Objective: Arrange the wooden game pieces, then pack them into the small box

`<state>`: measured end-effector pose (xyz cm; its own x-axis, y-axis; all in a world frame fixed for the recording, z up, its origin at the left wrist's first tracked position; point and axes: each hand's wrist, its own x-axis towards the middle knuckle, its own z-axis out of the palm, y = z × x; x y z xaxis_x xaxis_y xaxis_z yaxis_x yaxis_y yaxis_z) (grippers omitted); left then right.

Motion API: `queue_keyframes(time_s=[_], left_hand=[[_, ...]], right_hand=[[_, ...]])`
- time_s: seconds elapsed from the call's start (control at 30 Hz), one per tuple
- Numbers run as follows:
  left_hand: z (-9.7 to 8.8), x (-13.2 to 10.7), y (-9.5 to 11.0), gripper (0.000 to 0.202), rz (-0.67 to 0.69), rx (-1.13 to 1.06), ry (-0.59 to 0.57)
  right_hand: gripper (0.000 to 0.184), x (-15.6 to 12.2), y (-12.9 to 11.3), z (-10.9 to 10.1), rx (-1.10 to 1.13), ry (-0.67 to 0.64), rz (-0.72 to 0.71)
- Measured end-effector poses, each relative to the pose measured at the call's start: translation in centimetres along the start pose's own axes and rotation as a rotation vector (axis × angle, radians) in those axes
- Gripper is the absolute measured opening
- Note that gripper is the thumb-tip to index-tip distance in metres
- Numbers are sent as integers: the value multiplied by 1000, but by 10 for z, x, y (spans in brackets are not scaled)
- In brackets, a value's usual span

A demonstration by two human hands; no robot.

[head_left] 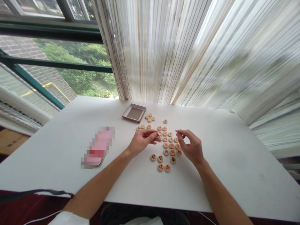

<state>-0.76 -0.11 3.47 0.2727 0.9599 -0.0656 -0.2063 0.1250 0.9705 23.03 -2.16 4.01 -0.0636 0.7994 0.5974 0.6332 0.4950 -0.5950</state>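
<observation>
The bare left hand [146, 139], so close, could knock the round wooden discs with red and black characters [172, 152] lower right of centre. Near frame centre, its fingers pinch a pale, round wooden disc [158, 135], marking unclear to me. On the right hand [191, 145], thumb and forefinger nearly meet; whether empty, I cannot tell.

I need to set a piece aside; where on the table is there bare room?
Widest: the white table, from right hand to right edge. Also: left of the blurred pink object. Crowded: between the left hand and right hand, where pieces cluster, and right of the tray.
</observation>
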Motion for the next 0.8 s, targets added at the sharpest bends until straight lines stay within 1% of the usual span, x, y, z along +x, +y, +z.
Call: queue_keyframes(time_s=[0.2,0.47,0.7,0.8], left_hand=[[0,0,-1,44,-13,-19,-59],[-7,1,-2,46,53,69,-124],[3,-9,-7,40,124,201,-264],[6,-12,-8,35,167,262,-276]], right_hand=[[14,-2,-4,4,33,-58,10],[16,-6,-8,9,80,-119,21],[17,-11,-15,14,202,-236,20],[13,-12,-15,16,227,-241,41]])
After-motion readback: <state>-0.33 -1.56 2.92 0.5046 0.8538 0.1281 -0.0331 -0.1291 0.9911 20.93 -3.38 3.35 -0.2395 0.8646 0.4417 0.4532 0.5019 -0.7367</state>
